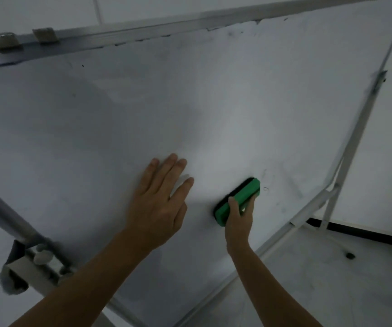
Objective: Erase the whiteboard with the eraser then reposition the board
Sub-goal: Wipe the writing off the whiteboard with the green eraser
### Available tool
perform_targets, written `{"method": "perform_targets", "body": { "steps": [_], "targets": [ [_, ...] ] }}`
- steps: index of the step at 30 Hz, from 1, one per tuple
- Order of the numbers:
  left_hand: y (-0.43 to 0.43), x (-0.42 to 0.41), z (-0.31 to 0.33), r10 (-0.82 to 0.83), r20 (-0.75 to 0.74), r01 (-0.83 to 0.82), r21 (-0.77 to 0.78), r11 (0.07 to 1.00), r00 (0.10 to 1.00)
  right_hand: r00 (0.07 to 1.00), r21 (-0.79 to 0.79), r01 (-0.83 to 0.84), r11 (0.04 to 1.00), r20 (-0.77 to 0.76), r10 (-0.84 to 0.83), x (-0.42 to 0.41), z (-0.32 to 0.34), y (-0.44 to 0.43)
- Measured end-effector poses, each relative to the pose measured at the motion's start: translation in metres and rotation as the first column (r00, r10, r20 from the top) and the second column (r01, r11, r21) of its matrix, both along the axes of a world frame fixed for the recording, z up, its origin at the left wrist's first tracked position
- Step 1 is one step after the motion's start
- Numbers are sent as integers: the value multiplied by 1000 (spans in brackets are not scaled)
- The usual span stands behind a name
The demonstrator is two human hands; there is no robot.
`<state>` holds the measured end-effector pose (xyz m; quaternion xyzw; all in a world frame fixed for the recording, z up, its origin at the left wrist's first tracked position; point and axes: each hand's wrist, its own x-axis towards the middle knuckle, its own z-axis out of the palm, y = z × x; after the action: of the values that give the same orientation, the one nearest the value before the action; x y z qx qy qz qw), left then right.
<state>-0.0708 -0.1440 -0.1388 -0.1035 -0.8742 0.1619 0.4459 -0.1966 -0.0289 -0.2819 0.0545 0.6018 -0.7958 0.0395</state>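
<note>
A large whiteboard [190, 102] fills most of the view, tilted, its surface mostly wiped with faint grey smudges. Faint marker traces [266, 182] show just right of the eraser. My right hand [239, 218] grips a green eraser [244, 197] with a black felt side pressed against the board, low and right of centre. My left hand [159, 201] lies flat on the board with fingers straight, just left of the eraser.
A metal frame rail [119, 31] with two clips [45, 34] runs along the board's top. A white stand leg [345, 166] and brace sit at the right. A grey pole with a clamp bracket [32, 263] is at the lower left. Pale floor lies below right.
</note>
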Motion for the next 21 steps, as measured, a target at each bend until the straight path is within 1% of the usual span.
{"method": "perform_targets", "body": {
  "steps": [1, 2, 3, 4, 5, 6, 7, 8, 9, 10, 11, 12, 14, 15, 16, 17, 18, 19, 20, 21],
  "targets": [
    [1, -1, 0, -6, 1, 6, -3, 1000, 1000, 1000, 103, 17, 995, -20, -15, 9, -12, 0],
    [3, -4, -1, -13, 3, 13, -3, 1000, 1000, 1000, 161, 7, 987, 22, -10, 15, -28, 0],
    [4, -6, -1, -20, 3, 20, 3, 1000, 1000, 990, 166, -39, 985, 138, 16, 16, -46, 0],
    [5, -8, -2, -28, 5, 27, 13, 1000, 1000, 948, 96, -94, 991, 311, 60, 14, -61, 3],
    [7, -12, -2, -35, 6, 35, 20, 999, 999, 865, -35, -127, 991, 485, 128, 7, -64, 7],
    [9, -14, -2, -42, 7, 41, 27, 999, 999, 783, -157, -126, 980, 590, 195, -1, -61, 11],
    [12, -19, -1, -47, 5, 47, 30, 998, 999, 732, -232, -101, 967, 642, 230, -11, -53, 16],
    [14, -22, -1, -51, 4, 51, 32, 998, 999, 733, -264, -74, 962, 639, 232, -20, -44, 17],
    [17, -24, -1, -56, 4, 56, 33, 998, 998, 781, -265, -35, 964, 594, 192, -27, -33, 18],
    [20, -29, -2, -59, 5, 59, 32, 998, 998, 853, -236, -21, 972, 503, 141, -35, -20, 21],
    [23, -32, -2, -60, 7, 60, 36, 998, 998, 927, -177, -26, 984, 363, 90, -39, -9, 21],
    [27, -38, -2, -53, 8, 52, 41, 998, 999, 973, -124, -37, 992, 220, 64, -44, -1, 22],
    [35, -48, -3, -24, 3, 24, 49, 998, 1000, 998, -17, -51, 999, 19, 51, -40, -2, 21],
    [43, -55, -4, 6, -2, -6, 60, 998, 1000, 998, 57, -68, 996, -10, 69, -42, -14, 27],
    [45, -57, -5, 16, -1, -16, 72, 997, 1000, 997, 118, -78, 990, 17, 77, -40, -30, 28],
    [47, -58, -5, 35, 1, -35, 74, 997, 999, 986, 110, -106, 988, 141, 90, -41, -49, 32],
    [50, -59, -6, 56, 10, -56, 77, 995, 998, 932, 33, -140, 990, 341, 121, -46, -63, 36],
    [50, -60, -7, 61, 21, -62, 75, 995, 998, 840, -75, -143, 987, 518, 161, -50, -69, 39],
    [54, -62, -8, 81, 35, -84, 69, 994, 996, 775, -138, -146, 980, 599, 200, -57, -68, 44],
    [57, -64, -9, 95, 46, -98, 66, 993, 994, 772, -184, -131, 974, 598, 217, -66, -61, 47]
  ]
}}
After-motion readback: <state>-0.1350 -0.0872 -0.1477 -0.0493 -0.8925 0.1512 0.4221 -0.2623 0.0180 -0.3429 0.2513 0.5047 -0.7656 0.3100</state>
